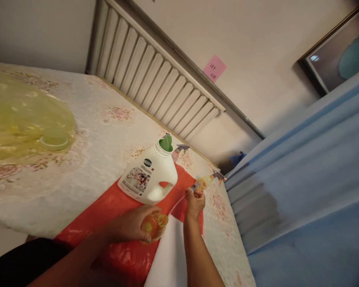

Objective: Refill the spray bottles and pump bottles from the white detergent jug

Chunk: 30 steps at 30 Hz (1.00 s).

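Note:
My left hand (128,223) is wrapped round a small clear yellow bottle (154,227), tilted with its uncapped mouth toward the right. Pinched in the fingers of my right hand (195,206) is a grey spray head (194,186); its thin dip tube (177,203) slants down toward the bottle mouth, apart from it as far as I can see. Just beyond my left hand stands a white detergent jug (167,171) with a green pouring spout and no cap on. Behind my right hand is a yellow spray bottle (206,182), and a pink one (175,155) is partly hidden by the jug.
A red plastic sheet or bag (92,217) lies under the jug on the flowered tablecloth (98,131). At left sits a yellow plastic bag (24,111) with a pale green ring-shaped piece (54,142). A radiator (155,75) lines the wall; a blue curtain (290,191) hangs at right.

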Each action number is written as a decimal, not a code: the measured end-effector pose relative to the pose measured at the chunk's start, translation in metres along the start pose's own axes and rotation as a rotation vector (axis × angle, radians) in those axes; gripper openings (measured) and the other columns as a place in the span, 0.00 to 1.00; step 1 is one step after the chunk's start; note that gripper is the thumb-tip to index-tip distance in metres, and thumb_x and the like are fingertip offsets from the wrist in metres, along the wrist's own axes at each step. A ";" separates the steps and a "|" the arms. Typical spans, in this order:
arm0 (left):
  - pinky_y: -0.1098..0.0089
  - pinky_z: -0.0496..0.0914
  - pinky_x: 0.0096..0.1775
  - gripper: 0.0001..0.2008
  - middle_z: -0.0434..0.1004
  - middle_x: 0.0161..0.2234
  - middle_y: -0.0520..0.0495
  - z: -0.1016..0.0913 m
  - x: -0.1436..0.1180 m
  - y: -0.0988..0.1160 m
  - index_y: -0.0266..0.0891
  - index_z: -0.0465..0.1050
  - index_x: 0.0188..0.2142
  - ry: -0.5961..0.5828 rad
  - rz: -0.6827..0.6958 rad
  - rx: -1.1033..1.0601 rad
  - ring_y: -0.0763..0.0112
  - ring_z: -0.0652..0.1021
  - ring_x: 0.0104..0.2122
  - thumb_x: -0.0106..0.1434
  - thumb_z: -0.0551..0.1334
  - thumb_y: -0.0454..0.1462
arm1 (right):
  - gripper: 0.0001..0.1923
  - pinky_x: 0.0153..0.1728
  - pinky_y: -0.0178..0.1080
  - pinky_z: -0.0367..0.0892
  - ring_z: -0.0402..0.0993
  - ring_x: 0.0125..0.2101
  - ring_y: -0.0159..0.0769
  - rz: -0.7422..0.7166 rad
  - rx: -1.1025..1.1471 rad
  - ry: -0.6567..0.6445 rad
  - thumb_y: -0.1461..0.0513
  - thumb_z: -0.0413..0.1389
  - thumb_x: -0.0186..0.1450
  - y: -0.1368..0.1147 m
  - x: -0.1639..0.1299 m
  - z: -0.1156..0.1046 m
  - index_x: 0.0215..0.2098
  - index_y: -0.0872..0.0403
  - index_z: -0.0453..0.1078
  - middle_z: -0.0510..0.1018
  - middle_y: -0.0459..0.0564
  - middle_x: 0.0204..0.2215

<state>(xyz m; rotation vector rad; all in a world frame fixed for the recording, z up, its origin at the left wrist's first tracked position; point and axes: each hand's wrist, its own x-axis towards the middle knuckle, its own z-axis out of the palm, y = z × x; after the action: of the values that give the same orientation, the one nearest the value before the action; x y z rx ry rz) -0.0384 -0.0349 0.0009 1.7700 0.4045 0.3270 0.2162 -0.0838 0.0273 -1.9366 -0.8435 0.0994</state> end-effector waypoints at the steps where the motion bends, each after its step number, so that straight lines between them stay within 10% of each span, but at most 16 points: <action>1: 0.57 0.66 0.57 0.41 0.68 0.60 0.46 0.000 0.000 0.000 0.50 0.64 0.60 0.001 0.001 0.003 0.44 0.68 0.59 0.44 0.71 0.39 | 0.18 0.33 0.40 0.74 0.79 0.31 0.40 0.020 0.084 0.048 0.54 0.54 0.60 -0.002 -0.001 -0.003 0.45 0.53 0.64 0.78 0.47 0.27; 5: 0.57 0.66 0.57 0.42 0.68 0.61 0.47 0.000 -0.001 -0.005 0.50 0.63 0.61 0.008 0.017 -0.005 0.44 0.67 0.60 0.45 0.70 0.39 | 0.24 0.39 0.42 0.76 0.80 0.31 0.37 0.092 0.410 0.166 0.54 0.60 0.55 -0.018 -0.012 -0.020 0.47 0.54 0.61 0.77 0.44 0.29; 18: 0.62 0.66 0.56 0.41 0.69 0.60 0.50 0.003 0.001 -0.005 0.47 0.64 0.60 0.022 0.018 -0.004 0.47 0.68 0.59 0.45 0.69 0.36 | 0.15 0.57 0.52 0.66 0.77 0.38 0.35 -0.053 0.970 -0.062 0.65 0.66 0.53 -0.113 -0.061 -0.075 0.39 0.50 0.73 0.78 0.44 0.37; 30: 0.61 0.69 0.53 0.40 0.73 0.57 0.50 0.005 0.002 -0.009 0.49 0.67 0.59 0.053 0.050 -0.083 0.49 0.71 0.57 0.44 0.69 0.34 | 0.19 0.55 0.54 0.66 0.77 0.41 0.40 -0.075 0.977 -0.175 0.62 0.67 0.56 -0.100 -0.090 -0.063 0.46 0.48 0.74 0.78 0.46 0.40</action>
<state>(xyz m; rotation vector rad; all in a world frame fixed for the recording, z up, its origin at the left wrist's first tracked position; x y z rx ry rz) -0.0357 -0.0365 -0.0092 1.6946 0.3795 0.4217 0.1225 -0.1570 0.1156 -0.9840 -0.7702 0.5369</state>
